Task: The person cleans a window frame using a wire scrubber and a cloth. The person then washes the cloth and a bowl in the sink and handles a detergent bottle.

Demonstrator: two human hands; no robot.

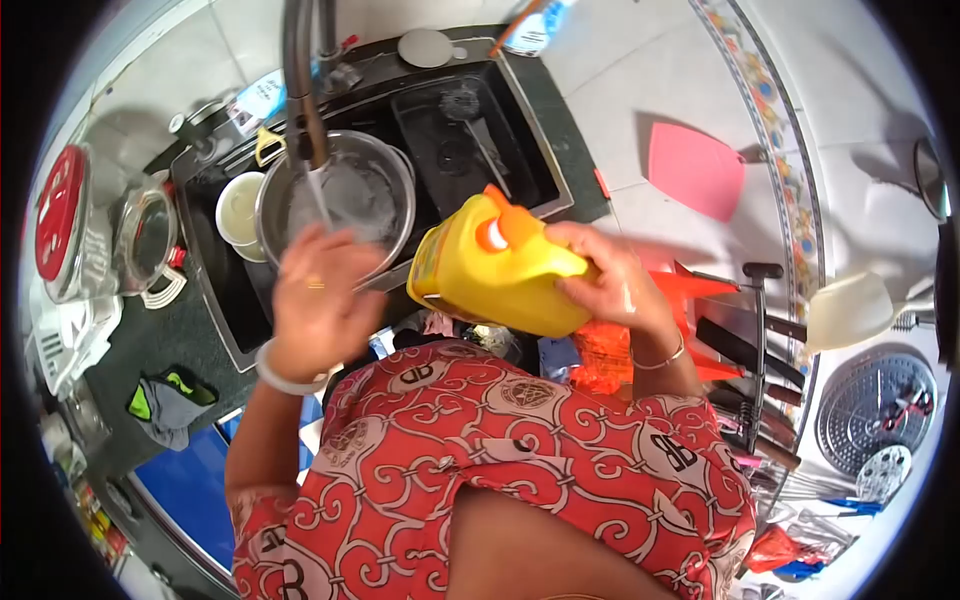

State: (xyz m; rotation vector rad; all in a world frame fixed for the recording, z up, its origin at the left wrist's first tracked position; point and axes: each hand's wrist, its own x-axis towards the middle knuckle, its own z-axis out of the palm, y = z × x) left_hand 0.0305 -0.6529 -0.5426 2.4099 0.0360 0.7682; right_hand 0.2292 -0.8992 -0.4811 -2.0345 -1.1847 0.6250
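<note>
My right hand (600,275) is closed on a large yellow jug (500,265) with an orange cap, tilted beside the sink's front edge. My left hand (325,295) is blurred, with its fingers apart and nothing in them, at the near rim of a metal pot (385,200). Water runs from the dark faucet (305,110) into the pot, which holds cloudy water. A pale bowl (240,210) sits left of the pot in the black sink (225,320).
A black basin with a scrubber (460,100) lies behind the jug. Glass jars (150,235) and a grey-green cloth (172,405) rest on the left counter. Knives (745,350), a pink board (695,170) and a round strainer (875,410) are at the right.
</note>
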